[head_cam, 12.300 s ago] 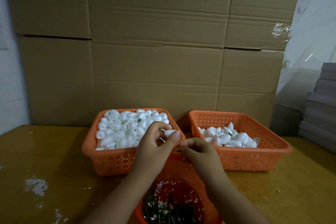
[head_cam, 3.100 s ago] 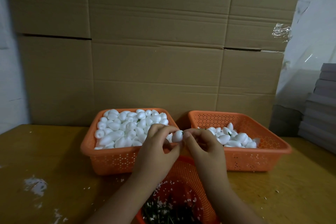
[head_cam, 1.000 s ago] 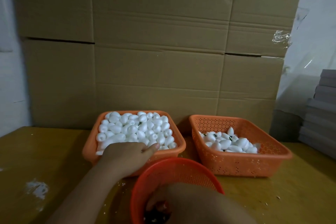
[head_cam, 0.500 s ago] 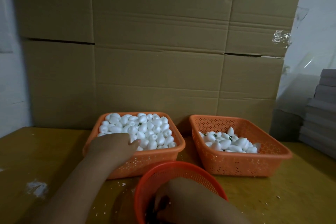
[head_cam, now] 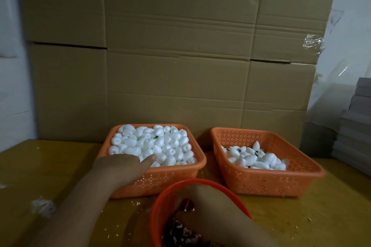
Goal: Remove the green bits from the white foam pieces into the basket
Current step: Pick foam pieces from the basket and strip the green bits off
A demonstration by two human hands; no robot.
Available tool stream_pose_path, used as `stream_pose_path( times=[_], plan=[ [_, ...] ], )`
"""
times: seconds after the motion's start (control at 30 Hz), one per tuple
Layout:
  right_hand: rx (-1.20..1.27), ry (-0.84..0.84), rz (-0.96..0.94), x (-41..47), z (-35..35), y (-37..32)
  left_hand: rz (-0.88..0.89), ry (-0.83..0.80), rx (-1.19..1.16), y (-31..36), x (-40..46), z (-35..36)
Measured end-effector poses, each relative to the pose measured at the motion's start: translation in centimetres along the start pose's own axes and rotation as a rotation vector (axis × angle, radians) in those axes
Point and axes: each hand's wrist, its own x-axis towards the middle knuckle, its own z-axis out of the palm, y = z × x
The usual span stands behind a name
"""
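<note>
On the yellow-brown tabletop point(head_cam: 50, 168), three orange baskets sit close together in front of a wall of stacked cardboard boxes point(head_cam: 176, 56). Left rectangular basket point(head_cam: 160, 180) — heaped nearly to the rim with white foam pieces point(head_cam: 156, 142), egg-shaped, one small green bit point(head_cam: 155, 137) showing among them near the back. Left hand point(head_cam: 124, 166) lies over this basket's near-left corner, palm down, fingers extended and resting on the foam; it grips nothing that I can see. Right rectangular basket point(head_cam: 267, 182) stands just beside the first, holding a much shallower layer of foam pieces point(head_cam: 255, 159), a few with dark green stubs visible. Round red-orange basket point(head_cam: 160, 206) sits nearest the camera, between and in front of the other two, cut off by the bottom edge; its floor is covered with dark green bits mixed with white crumbs point(head_cam: 180, 234). Right hand point(head_cam: 208, 206) reaches down inside this round basket, fingers curled toward the debris — whether it pinches anything cannot be told, the fingertips being in shadow. White foam crumbs point(head_cam: 138, 203) are scattered on the table around the baskets, with a larger whitish smear point(head_cam: 43, 205) at the left. Grey stacked sheets point(head_cam: 355, 126) rise at the right edge.
</note>
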Motion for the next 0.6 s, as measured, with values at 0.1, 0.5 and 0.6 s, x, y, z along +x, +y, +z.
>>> stream_pose_path(
  times=[0.1,0.5,0.6],
  plan=[
    [0.001,-0.001,-0.007,-0.04,-0.07,-0.02,0.022,0.003,-0.023,-0.07,0.06,-0.05],
    [-0.006,0.003,-0.006,-0.09,0.22,0.03,0.041,0.101,-0.131,-0.09,0.21,0.20],
    [-0.012,0.015,-0.015,-0.07,0.29,0.05,0.090,0.262,-0.339,0.64,-0.62,-0.32]
  ],
)
